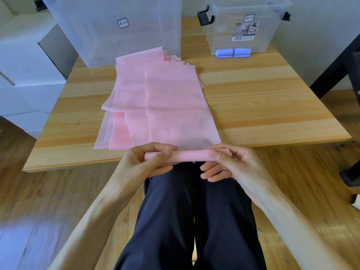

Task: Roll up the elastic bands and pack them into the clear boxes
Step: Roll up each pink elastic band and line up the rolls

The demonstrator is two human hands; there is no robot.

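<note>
My left hand (144, 162) pinches the left end of the pink roll (187, 155), thumb on top and fingers curled beneath it. My right hand (228, 162) grips the right end the same way, thumb over the top, the lower fingers bent under and partly free of the roll. I hold the roll level, just at the near edge of the tabletop (263, 106), above my lap in dark trousers (194, 211).

The roll is the near end of the top band (175, 106), which runs flat away from my hands across the wood. It lies on a loose stack of pink bands (124, 88), fanned so that their edges stick out to the left and at the far end.

At the far left of the tabletop stands a big clear box (116, 30), touching or nearly touching the far end of the stack. At the far right stands a small clear box (243, 26) with black latches and a printed label. Blue rolls (232, 53) show low at its front wall; I cannot tell whether they are inside it or just before it.

Left of the tabletop are white cartons (21, 61). A dark frame (335, 69) leans at the right. The floor (48, 201) is wood.
</note>
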